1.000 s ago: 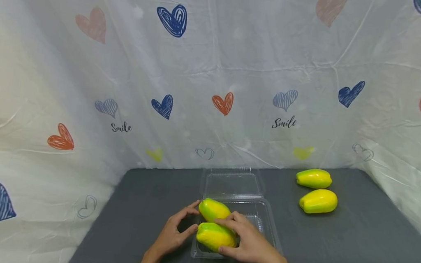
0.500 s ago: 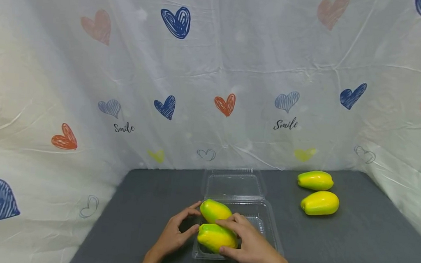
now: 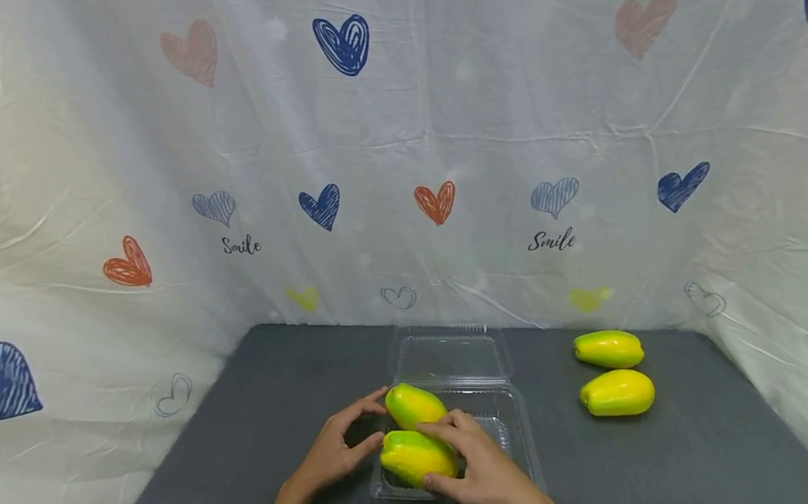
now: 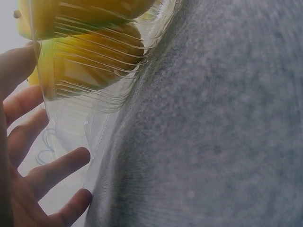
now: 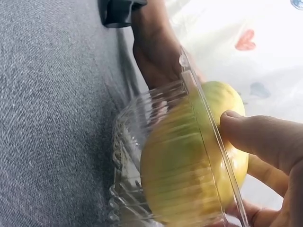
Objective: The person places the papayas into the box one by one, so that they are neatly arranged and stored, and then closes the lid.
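A clear plastic clamshell box (image 3: 526, 443) stands with its lid (image 3: 449, 356) folded back. In its left half lie two yellow-green papayas, a far papaya (image 3: 412, 404) and a near papaya (image 3: 412, 460), side by side. My right hand (image 3: 487, 466) holds the near papaya, thumb on the near side and fingers over the top; the right wrist view shows this papaya (image 5: 180, 161) inside the ribbed wall. My left hand (image 3: 333, 446) is at the box's left side, fingers spread. In the left wrist view its fingers (image 4: 61, 168) are mostly straight, thumb and index by the rim.
Two more papayas lie at the back right of the dark grey table (image 3: 708, 466), a farther papaya (image 3: 608, 348) and a nearer papaya (image 3: 617, 393). A white curtain (image 3: 387, 108) with printed hearts surrounds the table's back and sides.
Both hands and the papayas keep their places relative to the box. The whole head view has shifted slightly right and down.
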`<state>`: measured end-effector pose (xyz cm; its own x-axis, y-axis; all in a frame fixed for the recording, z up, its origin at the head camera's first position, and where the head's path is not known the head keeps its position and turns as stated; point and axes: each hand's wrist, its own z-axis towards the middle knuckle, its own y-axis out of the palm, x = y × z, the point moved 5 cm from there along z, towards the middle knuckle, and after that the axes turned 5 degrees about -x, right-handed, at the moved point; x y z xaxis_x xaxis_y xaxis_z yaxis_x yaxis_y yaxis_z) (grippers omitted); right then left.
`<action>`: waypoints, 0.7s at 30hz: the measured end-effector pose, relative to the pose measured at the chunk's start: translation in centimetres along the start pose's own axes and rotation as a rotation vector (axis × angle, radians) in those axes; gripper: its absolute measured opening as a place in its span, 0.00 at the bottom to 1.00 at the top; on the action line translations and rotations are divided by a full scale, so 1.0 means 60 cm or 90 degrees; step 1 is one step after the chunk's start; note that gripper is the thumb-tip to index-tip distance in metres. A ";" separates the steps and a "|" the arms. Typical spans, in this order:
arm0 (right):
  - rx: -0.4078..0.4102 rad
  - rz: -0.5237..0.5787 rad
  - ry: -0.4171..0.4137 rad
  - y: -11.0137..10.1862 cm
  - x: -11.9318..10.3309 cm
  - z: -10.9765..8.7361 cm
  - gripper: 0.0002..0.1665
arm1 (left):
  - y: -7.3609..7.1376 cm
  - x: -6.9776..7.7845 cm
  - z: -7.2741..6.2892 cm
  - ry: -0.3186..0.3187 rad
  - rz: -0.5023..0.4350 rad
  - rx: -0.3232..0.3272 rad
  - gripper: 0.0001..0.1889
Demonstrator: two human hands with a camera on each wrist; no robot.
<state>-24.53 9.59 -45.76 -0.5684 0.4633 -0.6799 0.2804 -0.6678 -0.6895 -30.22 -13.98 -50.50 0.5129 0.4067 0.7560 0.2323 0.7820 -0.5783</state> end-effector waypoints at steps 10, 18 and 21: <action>0.019 -0.007 -0.020 -0.018 0.005 -0.008 0.32 | -0.006 0.003 0.000 0.007 0.018 0.020 0.14; 0.070 -0.021 0.018 -0.052 0.019 -0.022 0.31 | -0.006 0.004 -0.001 0.008 0.008 0.021 0.14; 0.096 -0.022 0.028 -0.067 0.027 -0.028 0.31 | -0.005 0.005 0.000 0.013 0.017 0.020 0.14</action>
<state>-25.28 13.96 -44.51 -0.5397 0.5106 -0.6693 0.1404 -0.7293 -0.6696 -30.12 -14.10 -50.10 0.5351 0.4183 0.7340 0.1924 0.7856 -0.5880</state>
